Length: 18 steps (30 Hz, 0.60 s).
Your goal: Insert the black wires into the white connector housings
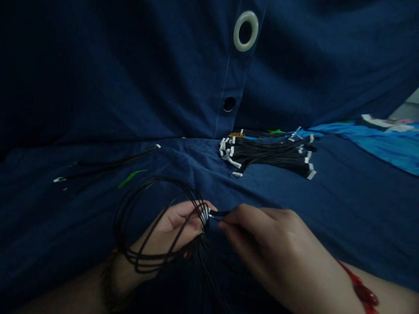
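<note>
Everything lies on a rumpled navy cloth [356,209]. The left hand [173,226] is curled shut around a bundle of thin black wires [131,226], which loop out in wide rings over the wrist. Their white connectors [205,213] bunch together at the fingertips. The right hand [265,237] pinches a short black wire end [220,213] between thumb and forefinger, just beside those connectors.

Farther ahead, 1 heap of black wires [271,152], too many to count, lies with white connectors at both ends. Well to its left lie a few loose black wires [111,165], with at least 2 white-tipped ends showing, and 1 green strip [132,178]. Right of the heap is 1 bright blue cloth [369,144]. The navy fabric rising behind has 1 pale ring eyelet [245,30] and 1 dark round hole [229,104]. The left wrist wears 1 brown beaded bracelet [109,279], the right 1 red bracelet [363,292].
</note>
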### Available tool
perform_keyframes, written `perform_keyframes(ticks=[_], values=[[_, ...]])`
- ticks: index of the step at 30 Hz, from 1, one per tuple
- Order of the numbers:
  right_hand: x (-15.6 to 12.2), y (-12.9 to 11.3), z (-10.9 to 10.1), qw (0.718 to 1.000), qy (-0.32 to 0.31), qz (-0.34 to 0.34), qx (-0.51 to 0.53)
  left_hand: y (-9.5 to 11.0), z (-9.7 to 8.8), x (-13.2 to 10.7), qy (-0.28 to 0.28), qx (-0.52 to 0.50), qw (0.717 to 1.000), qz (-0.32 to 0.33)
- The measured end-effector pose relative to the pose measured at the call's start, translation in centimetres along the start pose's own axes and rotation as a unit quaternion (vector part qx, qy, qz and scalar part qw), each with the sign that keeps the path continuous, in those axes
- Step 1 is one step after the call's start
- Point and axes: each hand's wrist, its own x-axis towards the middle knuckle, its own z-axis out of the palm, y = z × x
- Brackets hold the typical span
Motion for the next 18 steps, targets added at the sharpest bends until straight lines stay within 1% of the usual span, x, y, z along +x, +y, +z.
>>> perform_keyframes(ticks=[4,6,9,11,13,18], values=[[-0.1,0.0,0.0,1.000,0.001,0.001,-0.017,0.1,0.1,0.1,-0.006,0.005,1.000,0.001],[-0.1,0.0,0.0,1.000,0.005,-0.002,-0.023,0.2,0.1,0.1,0.002,0.010,1.000,0.009],[0.1,0.1,-0.1,1.000,0.002,-0.006,-0.029,0.3,0.2,0.1,0.019,0.043,0.998,0.040],[0.2,0.0,-0.1,0.999,-0.002,-0.007,-0.035,0.3,0.3,0.1,0.018,0.060,0.997,0.052],[0.3,0.0,0.0,0.999,-0.002,-0.007,-0.045,0.5,0.5,0.1,0.023,0.060,0.997,0.047],[0.1,-0.1,0.3,0.998,-0.006,-0.015,-0.059,1.6,1.5,0.1,0.070,0.056,0.996,0.029]])
